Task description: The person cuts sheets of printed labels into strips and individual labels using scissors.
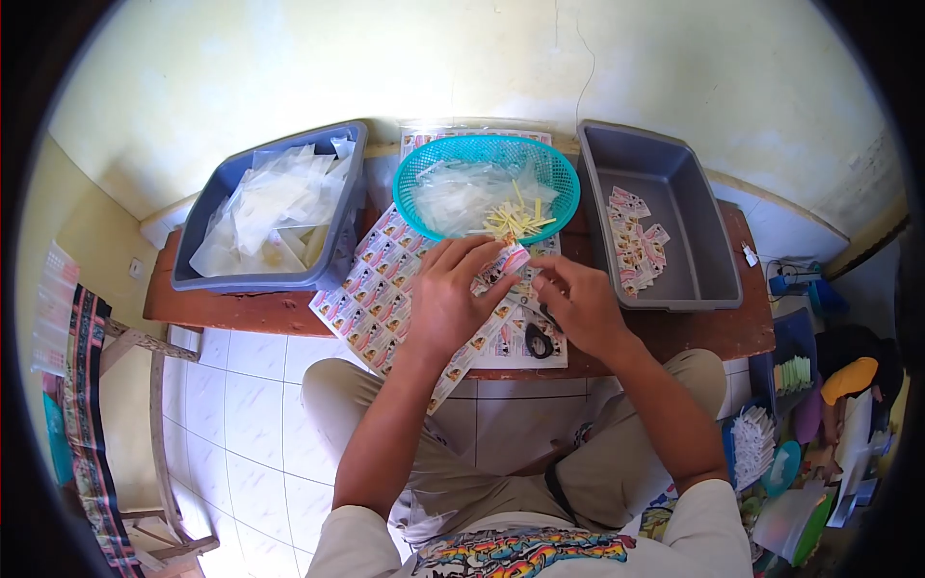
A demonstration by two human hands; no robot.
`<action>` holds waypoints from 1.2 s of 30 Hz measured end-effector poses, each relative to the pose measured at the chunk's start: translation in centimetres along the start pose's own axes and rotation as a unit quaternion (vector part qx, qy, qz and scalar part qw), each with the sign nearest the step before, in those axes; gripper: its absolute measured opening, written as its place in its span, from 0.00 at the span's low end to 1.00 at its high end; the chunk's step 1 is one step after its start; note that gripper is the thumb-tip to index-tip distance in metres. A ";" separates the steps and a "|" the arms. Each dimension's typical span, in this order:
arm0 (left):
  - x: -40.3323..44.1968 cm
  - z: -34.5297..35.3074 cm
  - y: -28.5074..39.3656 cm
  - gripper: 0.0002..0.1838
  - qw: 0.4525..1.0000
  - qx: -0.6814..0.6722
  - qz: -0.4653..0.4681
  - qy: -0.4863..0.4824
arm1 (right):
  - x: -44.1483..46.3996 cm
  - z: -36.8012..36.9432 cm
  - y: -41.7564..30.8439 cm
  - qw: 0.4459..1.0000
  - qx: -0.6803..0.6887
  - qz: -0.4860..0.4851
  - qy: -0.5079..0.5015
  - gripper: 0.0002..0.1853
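We view from the wearer's head, above the lap (438, 482), facing forward and down. We find the table (251, 310) close below and the wall (462, 58) beyond.

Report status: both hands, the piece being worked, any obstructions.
Left hand holding small printed piece. Right hand close by, grip unclear. Scissors on printed sheets, near right hand.

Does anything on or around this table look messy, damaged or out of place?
Nothing looks spilled. The printed sheets lie askew, one jutting past the front edge of the table. On the wall, a thin dark line runs down, perhaps a crack or loose thread.
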State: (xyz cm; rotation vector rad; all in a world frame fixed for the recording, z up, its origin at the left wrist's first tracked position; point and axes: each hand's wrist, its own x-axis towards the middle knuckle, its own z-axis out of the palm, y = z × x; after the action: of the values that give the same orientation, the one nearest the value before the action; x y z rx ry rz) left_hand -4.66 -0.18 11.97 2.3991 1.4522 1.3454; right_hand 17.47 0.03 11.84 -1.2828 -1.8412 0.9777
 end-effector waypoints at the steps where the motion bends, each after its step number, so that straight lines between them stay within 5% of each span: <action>1: 0.0 0.2 0.3 0.25 1.000 0.002 0.003 -0.003 | 0.2 -0.1 0.0 1.000 0.001 0.001 0.003 0.18; 3: -0.1 0.9 0.8 0.26 1.000 -0.002 0.006 -0.011 | 0.4 -0.3 0.4 0.989 0.132 0.071 0.013 0.16; 6: -0.3 1.8 1.7 0.26 1.000 -0.010 0.005 -0.022 | 0.5 -0.1 1.8 0.983 0.167 0.052 0.051 0.16; 17: 3.9 0.2 5.4 0.18 0.995 -0.064 0.038 -0.063 | 0.1 -4.5 0.4 0.985 0.168 0.045 0.007 0.14; 20: 4.6 0.9 5.6 0.15 0.981 -0.163 -0.046 -0.095 | 0.3 -5.6 0.9 0.990 0.143 0.012 -0.004 0.15; 22: 4.9 1.3 5.7 0.15 0.930 -0.247 -0.222 -0.157 | 0.5 -6.2 1.0 0.990 0.134 -0.031 0.017 0.16; 26: 5.5 2.7 6.2 0.13 0.895 -0.339 -0.238 -0.164 | 0.5 -8.7 0.5 0.991 0.128 -0.033 0.017 0.19; 31: 6.7 5.8 6.8 0.12 0.843 -0.451 -0.289 -0.061 | 0.3 -11.4 1.7 0.995 0.082 -0.036 0.045 0.23; 36: 7.4 9.4 7.3 0.12 0.834 -0.470 -0.286 -0.025 | 0.4 -13.0 4.9 0.973 0.218 0.027 0.070 0.24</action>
State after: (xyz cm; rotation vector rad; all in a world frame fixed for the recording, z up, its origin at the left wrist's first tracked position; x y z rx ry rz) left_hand 8.34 4.65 14.03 1.2362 0.9773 1.3400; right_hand 30.63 4.09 14.00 -1.1025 -1.3909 1.2076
